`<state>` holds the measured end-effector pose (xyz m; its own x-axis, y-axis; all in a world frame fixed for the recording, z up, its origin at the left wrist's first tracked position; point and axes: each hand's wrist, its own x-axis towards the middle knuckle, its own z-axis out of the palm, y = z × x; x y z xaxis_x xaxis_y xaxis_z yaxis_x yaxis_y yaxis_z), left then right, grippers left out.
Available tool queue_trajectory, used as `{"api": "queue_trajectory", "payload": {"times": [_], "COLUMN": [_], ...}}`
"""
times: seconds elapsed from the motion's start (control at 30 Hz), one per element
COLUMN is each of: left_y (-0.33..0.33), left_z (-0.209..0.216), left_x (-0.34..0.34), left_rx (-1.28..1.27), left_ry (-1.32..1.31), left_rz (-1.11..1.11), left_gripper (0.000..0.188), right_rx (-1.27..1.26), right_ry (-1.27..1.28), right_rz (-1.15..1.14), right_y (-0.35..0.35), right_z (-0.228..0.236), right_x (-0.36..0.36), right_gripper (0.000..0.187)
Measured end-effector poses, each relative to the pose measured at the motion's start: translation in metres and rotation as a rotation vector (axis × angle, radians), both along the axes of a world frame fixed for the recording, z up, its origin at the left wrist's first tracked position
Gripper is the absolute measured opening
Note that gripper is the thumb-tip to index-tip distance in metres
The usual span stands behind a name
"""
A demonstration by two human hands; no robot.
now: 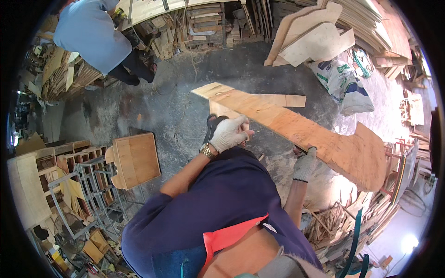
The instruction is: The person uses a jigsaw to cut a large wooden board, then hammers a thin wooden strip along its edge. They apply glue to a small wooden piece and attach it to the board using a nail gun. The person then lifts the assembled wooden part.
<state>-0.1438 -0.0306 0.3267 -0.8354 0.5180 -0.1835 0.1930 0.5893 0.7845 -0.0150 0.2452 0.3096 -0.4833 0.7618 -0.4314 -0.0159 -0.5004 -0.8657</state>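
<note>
A long, curved plywood panel [296, 126] slants across the view, its narrow end at the far left and its wide rounded end at the right. My right hand [305, 166], in a pale glove with bare fingertips, grips its near edge towards the wide end. My left hand [230, 134], in a similar glove with a metal wristwatch [208, 150] at the wrist, is just short of the panel's near edge. Its fingers are curled together; what they hold, if anything, I cannot make out. Beyond the panel, pale board pieces [282, 100] show, partly hidden by it.
A wooden box-like piece [137, 160] stands left beside grey metal frames [88, 185]. Cut boards [308, 39] and a white printed sack [345, 85] lie far right. Scrap wood [324, 227] is piled near right. A person in a blue shirt [92, 34] works far left.
</note>
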Motion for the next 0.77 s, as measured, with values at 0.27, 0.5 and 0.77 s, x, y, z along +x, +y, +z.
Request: {"api": "queue_trajectory", "payload": {"times": [0.27,0.5,0.77], "left_y": [0.139,0.165,0.109], "left_z": [0.002,-0.051,-0.061], "left_x": [-0.064,-0.191,-0.336], "left_rx": [0.192,0.324,0.102], "left_ry": [0.667,0.775,0.330], "left_rz": [-0.509,-0.468,-0.214], "left_gripper": [0.059,0.052,0.065], "right_rx": [0.090,0.143,0.047], "right_ry": [0.080,0.021,-0.098], "right_rz": [-0.039,0.066,0.241], "right_y": [-0.001,-0.018,-0.041], "right_z": [0.026,0.022,0.004], "right_x": [-0.069,-0.203,-0.380], "right_gripper": [0.039,0.040,0.052]}}
